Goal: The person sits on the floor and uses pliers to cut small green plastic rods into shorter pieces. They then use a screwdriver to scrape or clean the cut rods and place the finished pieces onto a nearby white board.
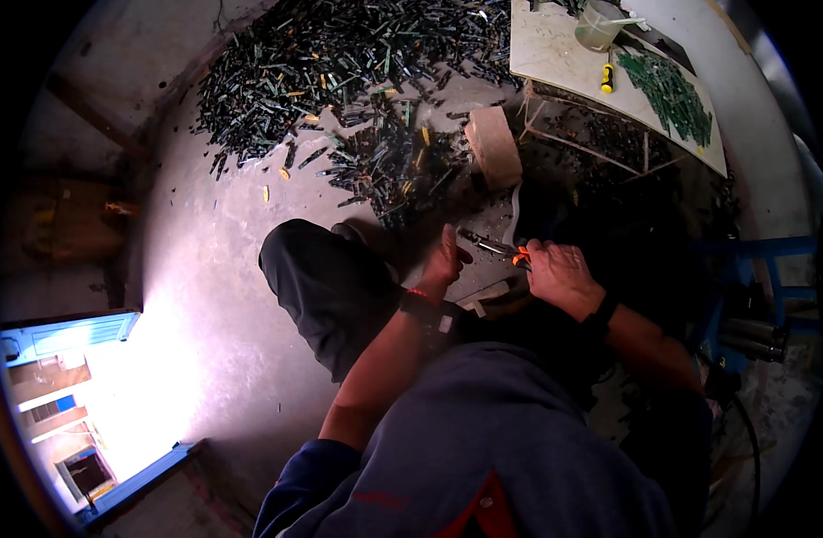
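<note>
My right hand (562, 277) is closed around the orange-and-black handles of a pair of pliers (497, 247). The jaws point to the left, towards my other hand, with a small dark piece at their tip; whether they grip it is unclear. Just left of the jaws, apart from them, is my left hand (443, 259), thumb and finger spread and nothing visible in it. Beyond both hands lies a heap of dark strip-like pieces (391, 168) on the floor, with a few yellow ones among them. A brick-like tan block (493, 144) stands at its right edge.
A larger pile of similar strips (357, 54) spreads along the wall. On a low table (552, 50) at the upper right are a plastic tub (596, 30), a yellow-and-black screwdriver (608, 77) and green strips (670, 94). Bright light enters through a blue doorway (81, 333).
</note>
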Demonstrator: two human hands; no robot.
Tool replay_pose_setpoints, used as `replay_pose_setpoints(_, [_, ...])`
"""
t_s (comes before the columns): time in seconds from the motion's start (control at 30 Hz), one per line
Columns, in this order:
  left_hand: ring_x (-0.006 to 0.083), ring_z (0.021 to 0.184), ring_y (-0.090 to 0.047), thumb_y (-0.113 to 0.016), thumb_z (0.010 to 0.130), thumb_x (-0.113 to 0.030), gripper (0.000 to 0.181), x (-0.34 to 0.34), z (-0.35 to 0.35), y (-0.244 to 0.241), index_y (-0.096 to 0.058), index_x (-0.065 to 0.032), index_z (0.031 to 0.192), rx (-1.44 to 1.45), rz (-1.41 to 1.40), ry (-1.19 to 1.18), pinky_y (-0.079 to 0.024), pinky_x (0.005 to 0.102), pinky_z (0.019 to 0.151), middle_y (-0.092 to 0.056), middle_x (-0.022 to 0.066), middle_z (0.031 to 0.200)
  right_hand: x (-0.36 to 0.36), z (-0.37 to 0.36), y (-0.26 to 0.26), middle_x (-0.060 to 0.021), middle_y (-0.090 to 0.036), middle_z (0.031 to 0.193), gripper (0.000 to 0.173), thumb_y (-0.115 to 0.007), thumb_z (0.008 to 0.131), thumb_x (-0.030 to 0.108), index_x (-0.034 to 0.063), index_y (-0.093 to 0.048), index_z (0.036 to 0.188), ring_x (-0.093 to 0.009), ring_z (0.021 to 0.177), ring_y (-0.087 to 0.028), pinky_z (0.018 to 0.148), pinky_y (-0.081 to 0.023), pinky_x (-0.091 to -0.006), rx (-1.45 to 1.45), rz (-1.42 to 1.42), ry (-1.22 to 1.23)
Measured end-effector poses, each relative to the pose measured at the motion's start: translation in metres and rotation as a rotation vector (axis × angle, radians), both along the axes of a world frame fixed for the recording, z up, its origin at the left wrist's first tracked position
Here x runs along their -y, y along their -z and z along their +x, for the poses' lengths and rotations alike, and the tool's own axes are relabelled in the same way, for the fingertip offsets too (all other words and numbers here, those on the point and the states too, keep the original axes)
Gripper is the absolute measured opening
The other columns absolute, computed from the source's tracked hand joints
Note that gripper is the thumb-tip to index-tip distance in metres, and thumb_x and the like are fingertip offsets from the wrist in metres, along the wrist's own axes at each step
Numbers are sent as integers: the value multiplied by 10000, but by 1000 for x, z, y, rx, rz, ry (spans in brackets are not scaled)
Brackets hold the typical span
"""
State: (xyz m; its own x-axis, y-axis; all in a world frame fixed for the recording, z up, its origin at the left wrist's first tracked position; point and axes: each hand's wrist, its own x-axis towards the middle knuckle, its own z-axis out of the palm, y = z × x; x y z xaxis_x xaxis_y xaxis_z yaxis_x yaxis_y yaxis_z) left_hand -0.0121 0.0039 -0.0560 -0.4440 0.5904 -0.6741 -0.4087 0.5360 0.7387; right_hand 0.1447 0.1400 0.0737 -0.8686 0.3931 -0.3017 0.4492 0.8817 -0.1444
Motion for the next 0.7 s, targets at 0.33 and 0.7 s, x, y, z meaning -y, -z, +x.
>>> replay_pose_setpoints(0.33, [87, 428, -305, -382, 808, -740, 763, -4, 3, -20, -568, -4, 734, 134, -59, 40, -227, 256, 407, -364, -18, 533, -5, 13, 34, -94, -574, 814, 213, -450, 814, 137, 30, -549, 970, -245, 754, -568, 674, -432, -352, -2, 226, -221])
replay_pose_setpoints(0.7, [87, 396, -234, -467, 890, -398, 403, 0, -9, -16, -391, -122, 607, 462, 220, -97, -180, 251, 396, -286, -44, 508, 10, 13, 52, -155, -584, 683, 226, -525, 840, 233, 33, -546, 736, -238, 601, -570, 559, -433, -344, -23, -834, 212])
